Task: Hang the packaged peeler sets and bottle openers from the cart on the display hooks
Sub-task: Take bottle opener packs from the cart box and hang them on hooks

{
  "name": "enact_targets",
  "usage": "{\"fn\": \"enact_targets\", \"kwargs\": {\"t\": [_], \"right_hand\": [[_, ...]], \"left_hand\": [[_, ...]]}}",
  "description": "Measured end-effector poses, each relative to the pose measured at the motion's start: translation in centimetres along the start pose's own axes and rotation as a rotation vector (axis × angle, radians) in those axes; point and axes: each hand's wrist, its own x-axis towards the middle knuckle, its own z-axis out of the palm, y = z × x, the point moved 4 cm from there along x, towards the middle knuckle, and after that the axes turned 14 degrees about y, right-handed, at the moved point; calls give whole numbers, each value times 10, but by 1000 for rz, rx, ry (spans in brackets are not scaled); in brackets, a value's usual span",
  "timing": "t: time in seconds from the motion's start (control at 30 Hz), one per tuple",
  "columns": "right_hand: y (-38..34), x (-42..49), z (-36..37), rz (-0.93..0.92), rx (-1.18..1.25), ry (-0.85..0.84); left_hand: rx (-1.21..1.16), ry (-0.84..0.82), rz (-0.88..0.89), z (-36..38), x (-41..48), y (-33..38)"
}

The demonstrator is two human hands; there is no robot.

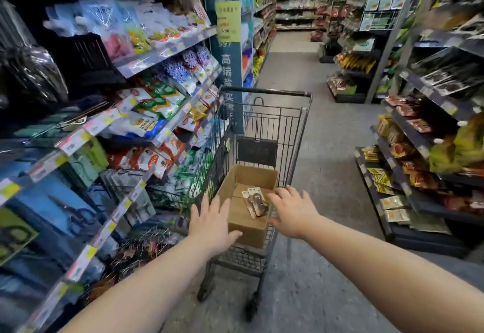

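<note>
A dark wire shopping cart (264, 128) stands in the aisle in front of me. Inside it sits an open cardboard box (248, 225). Two or three carded bottle openers (255, 201) lie on the box's floor. My left hand (212, 224) is spread flat over the box's near left corner, fingers straight. My right hand (292, 210) hovers at the box's right rim beside the packets, fingers spread and holding nothing. No peeler set can be made out in the box.
Shelves with hanging packaged goods and price strips (104, 230) run along the left, close to the cart. Snack shelves (408, 175) line the right. The grey aisle floor (327, 149) stretches ahead past the cart.
</note>
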Motion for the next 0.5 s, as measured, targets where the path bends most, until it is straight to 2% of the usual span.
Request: {"fn": "enact_targets", "kwargs": {"t": [0.23,0.5], "right_hand": [[28,63,49,12,1,-94],[55,182,118,105,6,-217]], "left_hand": [[-1,-135,-28,62,69,-19],[-24,-277,19,120,189,-53]]}}
